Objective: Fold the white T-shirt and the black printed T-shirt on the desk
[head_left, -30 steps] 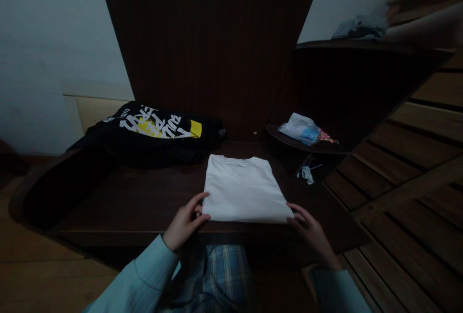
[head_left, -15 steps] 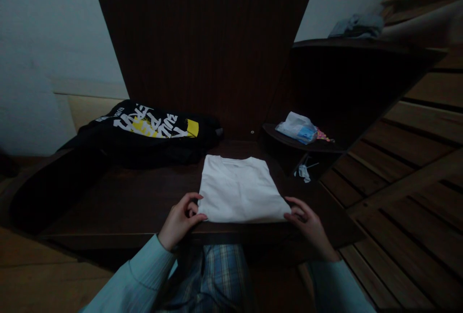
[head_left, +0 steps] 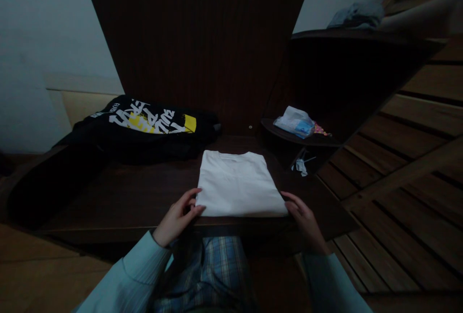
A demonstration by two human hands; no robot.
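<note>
A white T-shirt (head_left: 237, 185), folded into a neat block, lies flat on the dark wooden desk (head_left: 133, 202), its collar at the far side. At its near left corner is my left hand (head_left: 176, 219), thumb and forefinger apart, their tips against the shirt's side edge. My right hand (head_left: 303, 214) rests at the near right corner with its fingers parted and the tips touching the edge. Some fingers of both hands are tucked out of sight.
A black garment (head_left: 155, 127) with white and yellow lettering is heaped at the back left. On the right, a corner shelf (head_left: 314, 140) holds a tissue pack (head_left: 294, 122). Grey-blue cloth (head_left: 356, 15) lies on the upper shelf, and wooden slats (head_left: 415, 158) stand beside it.
The whole view has shifted slightly, so everything sits a little higher and further left. The fingers have loosened slightly at the shirt's corners; the shirt stays folded and in place.
</note>
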